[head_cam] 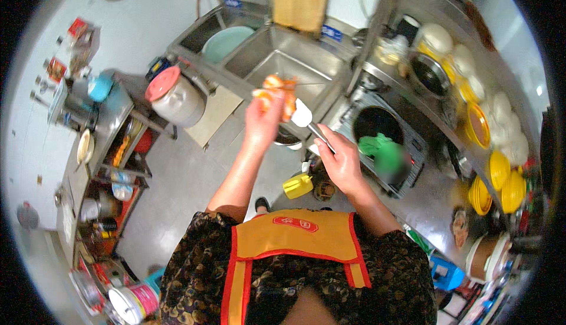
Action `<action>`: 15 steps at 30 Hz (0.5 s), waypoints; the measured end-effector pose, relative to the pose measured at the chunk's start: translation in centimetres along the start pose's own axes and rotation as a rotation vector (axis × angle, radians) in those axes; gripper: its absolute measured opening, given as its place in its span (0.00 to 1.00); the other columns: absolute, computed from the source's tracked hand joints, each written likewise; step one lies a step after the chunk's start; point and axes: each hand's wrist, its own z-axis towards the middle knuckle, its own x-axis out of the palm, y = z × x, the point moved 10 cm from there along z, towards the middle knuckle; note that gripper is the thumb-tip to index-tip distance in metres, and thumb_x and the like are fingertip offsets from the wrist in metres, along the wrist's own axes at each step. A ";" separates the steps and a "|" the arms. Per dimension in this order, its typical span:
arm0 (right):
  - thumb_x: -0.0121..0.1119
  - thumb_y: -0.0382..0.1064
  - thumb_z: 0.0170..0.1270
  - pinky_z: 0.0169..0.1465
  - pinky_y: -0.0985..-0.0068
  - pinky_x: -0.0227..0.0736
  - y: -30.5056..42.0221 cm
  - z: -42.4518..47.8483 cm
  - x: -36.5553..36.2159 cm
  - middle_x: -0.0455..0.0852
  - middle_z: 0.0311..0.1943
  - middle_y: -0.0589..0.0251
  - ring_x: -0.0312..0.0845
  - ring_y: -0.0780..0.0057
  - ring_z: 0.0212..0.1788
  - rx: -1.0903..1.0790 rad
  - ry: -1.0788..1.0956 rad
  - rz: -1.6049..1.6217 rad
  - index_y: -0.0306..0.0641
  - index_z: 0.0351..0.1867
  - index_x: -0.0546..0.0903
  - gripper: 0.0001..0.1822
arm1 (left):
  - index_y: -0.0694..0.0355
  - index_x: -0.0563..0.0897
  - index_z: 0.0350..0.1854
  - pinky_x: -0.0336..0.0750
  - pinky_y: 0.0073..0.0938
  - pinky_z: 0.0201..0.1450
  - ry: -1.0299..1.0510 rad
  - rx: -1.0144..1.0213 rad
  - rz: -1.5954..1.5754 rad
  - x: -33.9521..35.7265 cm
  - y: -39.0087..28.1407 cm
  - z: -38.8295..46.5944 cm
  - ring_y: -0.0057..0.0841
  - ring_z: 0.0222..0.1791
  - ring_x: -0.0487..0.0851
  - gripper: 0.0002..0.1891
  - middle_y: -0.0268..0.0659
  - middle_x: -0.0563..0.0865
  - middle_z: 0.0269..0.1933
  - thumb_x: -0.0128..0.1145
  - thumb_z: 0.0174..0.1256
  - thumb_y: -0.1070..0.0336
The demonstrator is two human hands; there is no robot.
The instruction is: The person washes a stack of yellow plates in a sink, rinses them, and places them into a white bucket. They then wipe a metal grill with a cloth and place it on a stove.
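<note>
My left hand (pixel 261 119) grips a crumpled orange-and-white bundle (pixel 283 87), likely a cloth, though blur hides its exact kind. In my right hand (pixel 338 152) is a spatula (pixel 319 133) by its dark metal handle. Its white blade (pixel 302 113) points up and left, close against the bundle. Both hands are raised in front of the near edge of a stainless steel sink (pixel 305 53). Whether the blade touches the bundle cannot be told.
A pale green basin (pixel 227 40) sits in the left sink bowl. Left stands a white barrel with a pink lid (pixel 162 84). To the right, a green cloth (pixel 376 144) lies by a dark wok (pixel 376 119). A yellow container (pixel 297 186) is low before me; shelving (pixel 446 124) runs along the right.
</note>
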 end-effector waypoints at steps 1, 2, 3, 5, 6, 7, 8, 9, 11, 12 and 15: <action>0.61 0.33 0.65 0.41 0.64 0.76 1.3 1.2 2.4 0.85 0.37 0.46 0.83 0.51 0.37 -0.034 0.035 -0.060 0.32 0.55 0.79 0.17 | 0.65 0.81 0.45 0.77 0.26 0.42 -0.005 0.045 0.083 -1.2 -0.3 0.0 0.23 0.40 0.83 0.15 0.37 0.86 0.41 0.60 0.69 0.57; 0.61 0.33 0.65 0.40 0.64 0.76 1.9 2.1 4.8 0.85 0.36 0.46 0.83 0.50 0.36 -0.041 0.061 -0.046 0.33 0.55 0.79 0.17 | 0.65 0.81 0.43 0.77 0.26 0.42 -0.046 0.101 0.137 -3.2 0.8 0.7 0.22 0.40 0.83 0.14 0.38 0.87 0.40 0.62 0.67 0.59; 0.61 0.34 0.65 0.39 0.64 0.76 2.4 2.8 7.1 0.84 0.36 0.46 0.82 0.50 0.36 -0.041 0.076 -0.035 0.33 0.55 0.79 0.17 | 0.65 0.82 0.42 0.77 0.26 0.42 -0.074 0.158 0.193 -5.1 1.1 1.7 0.22 0.40 0.83 0.12 0.39 0.87 0.38 0.64 0.65 0.60; 0.60 0.34 0.66 0.37 0.65 0.75 3.7 4.3 11.6 0.84 0.33 0.48 0.82 0.53 0.33 -0.065 0.120 -0.074 0.33 0.54 0.79 0.16 | 0.67 0.82 0.41 0.77 0.27 0.41 -0.144 0.135 0.187 -10.2 3.0 3.6 0.24 0.38 0.84 0.12 0.40 0.87 0.37 0.65 0.64 0.62; 0.60 0.34 0.66 0.37 0.66 0.75 4.1 5.2 13.9 0.83 0.32 0.49 0.81 0.56 0.31 -0.058 0.113 -0.025 0.33 0.54 0.79 0.16 | 0.66 0.82 0.41 0.77 0.27 0.41 -0.175 0.111 0.148 -12.9 3.7 4.6 0.24 0.37 0.84 0.12 0.40 0.88 0.37 0.64 0.64 0.62; 0.59 0.34 0.67 0.36 0.67 0.74 4.5 5.9 16.3 0.83 0.31 0.50 0.80 0.59 0.29 -0.049 0.104 0.023 0.34 0.54 0.79 0.15 | 0.66 0.82 0.41 0.77 0.28 0.40 -0.204 0.088 0.109 -15.5 4.5 5.7 0.24 0.36 0.84 0.12 0.40 0.88 0.37 0.64 0.65 0.61; 0.58 0.34 0.67 0.37 0.68 0.74 3.6 6.6 19.0 0.84 0.31 0.51 0.81 0.63 0.30 0.136 0.189 0.044 0.34 0.54 0.78 0.15 | 0.65 0.82 0.42 0.78 0.27 0.39 -0.196 -0.029 0.136 -18.8 6.1 7.7 0.22 0.35 0.84 0.12 0.37 0.87 0.36 0.62 0.67 0.61; 0.58 0.34 0.68 0.38 0.69 0.74 2.7 6.9 20.8 0.84 0.32 0.52 0.81 0.67 0.31 0.326 0.276 0.041 0.34 0.54 0.78 0.15 | 0.64 0.82 0.43 0.78 0.26 0.38 -0.181 -0.152 0.141 -22.0 8.2 9.9 0.20 0.34 0.84 0.12 0.35 0.87 0.36 0.60 0.69 0.60; 0.57 0.37 0.68 0.39 0.75 0.74 5.1 9.5 22.8 0.81 0.28 0.60 0.79 0.76 0.33 0.134 0.099 -0.055 0.35 0.56 0.79 0.17 | 0.64 0.81 0.45 0.78 0.25 0.39 -0.209 -0.248 -0.127 -29.1 13.2 12.6 0.20 0.34 0.84 0.13 0.33 0.87 0.36 0.58 0.71 0.58; 0.57 0.38 0.69 0.37 0.76 0.73 2.2 10.2 23.2 0.80 0.28 0.63 0.77 0.77 0.31 0.199 0.075 -0.026 0.34 0.56 0.79 0.17 | 0.63 0.81 0.45 0.78 0.25 0.38 -0.171 -0.272 -0.184 -29.1 14.0 13.7 0.21 0.34 0.84 0.14 0.33 0.86 0.37 0.57 0.71 0.56; 0.55 0.41 0.72 0.24 0.83 0.64 -1.7 12.5 27.1 0.76 0.24 0.73 0.69 0.86 0.20 0.562 0.098 0.351 0.33 0.55 0.79 0.17 | 0.62 0.81 0.47 0.77 0.25 0.38 -0.066 -0.351 -0.249 -31.5 15.8 14.6 0.21 0.34 0.83 0.18 0.33 0.86 0.38 0.52 0.74 0.49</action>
